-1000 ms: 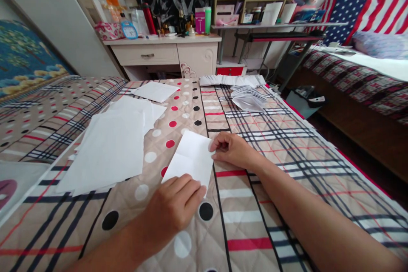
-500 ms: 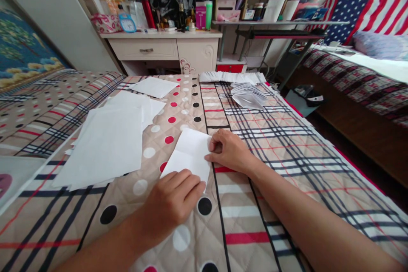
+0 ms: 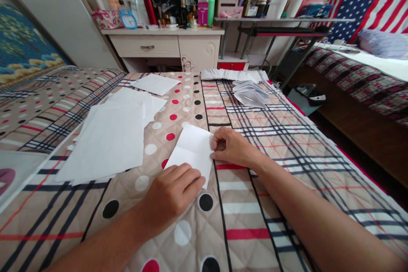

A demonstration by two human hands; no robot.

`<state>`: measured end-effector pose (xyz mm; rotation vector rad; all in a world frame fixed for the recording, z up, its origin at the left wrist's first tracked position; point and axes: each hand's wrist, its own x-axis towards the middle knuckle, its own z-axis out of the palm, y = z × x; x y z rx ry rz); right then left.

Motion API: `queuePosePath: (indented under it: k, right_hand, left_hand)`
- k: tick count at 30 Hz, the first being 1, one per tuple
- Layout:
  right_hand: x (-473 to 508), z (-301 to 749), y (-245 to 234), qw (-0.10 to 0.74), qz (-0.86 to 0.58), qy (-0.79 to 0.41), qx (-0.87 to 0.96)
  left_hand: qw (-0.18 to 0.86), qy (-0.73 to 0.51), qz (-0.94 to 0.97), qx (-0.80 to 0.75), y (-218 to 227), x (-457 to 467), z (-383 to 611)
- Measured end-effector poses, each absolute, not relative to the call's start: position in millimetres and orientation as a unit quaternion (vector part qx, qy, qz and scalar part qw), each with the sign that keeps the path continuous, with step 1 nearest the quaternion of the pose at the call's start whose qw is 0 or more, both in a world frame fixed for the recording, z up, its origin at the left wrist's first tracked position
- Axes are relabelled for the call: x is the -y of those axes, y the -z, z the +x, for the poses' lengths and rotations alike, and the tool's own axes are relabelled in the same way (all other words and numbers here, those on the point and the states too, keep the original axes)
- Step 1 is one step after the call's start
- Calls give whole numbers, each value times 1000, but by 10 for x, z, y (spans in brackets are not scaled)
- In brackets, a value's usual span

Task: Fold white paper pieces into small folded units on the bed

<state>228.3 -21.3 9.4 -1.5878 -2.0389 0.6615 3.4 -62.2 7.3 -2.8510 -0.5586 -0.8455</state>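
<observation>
A small white sheet of paper [image 3: 193, 146] with a crease across its middle lies on the patterned bedspread in front of me. My left hand [image 3: 177, 189] covers its near edge, closed, with the fingers together and curled over the paper; the fingertips are partly hidden. At the sheet's right edge my right hand [image 3: 228, 146] is closed in a pinch, thumb and forefinger on the paper. To the left lies a stack of larger white sheets [image 3: 105, 140], loosely overlapped. Behind it rests another white sheet [image 3: 156, 84].
Along the bed's far edge stands a row of folded white papers [image 3: 232, 75], with a fanned pile of folded papers [image 3: 250, 92] nearer. Beyond is a cream dresser [image 3: 146, 46] with bottles and a blue clock [image 3: 128, 20]. A second bed [image 3: 366, 80] stands at right.
The view has shifted slightly, so the scene sits a little differently in frame. Both hands keep nearly the same hold on the small sheet.
</observation>
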Motion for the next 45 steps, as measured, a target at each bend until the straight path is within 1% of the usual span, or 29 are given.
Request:
queuePosePath:
  k: [7, 14, 21, 24, 30, 38, 45]
  right_hand:
    - [208, 2300, -68, 242, -580, -258, 734]
    - [197, 2305, -64, 240, -576, -278, 730]
    - [191, 2307, -46, 242, -575, -276, 731]
    - [183, 2311, -26, 242, -576, -278, 729]
    - [180, 2317, -27, 238, -574, -279, 732]
    - [191, 2309, -54, 236, -578, -280, 729]
    - [186, 2308, -38, 238, -579, -263, 735]
  left_hand:
    - [11, 278, -933, 228, -34, 566, 26]
    - [-92, 295, -909, 279, 77, 460, 14]
    - [-82, 287, -907, 299, 88, 413, 48]
    - [-97, 288, -900, 312, 97, 378, 87]
    - [-146, 278, -857, 409, 113, 346, 81]
    - [-116, 252, -827, 489, 56, 357, 56]
    - [-158, 223, -804, 528, 21, 360, 44]
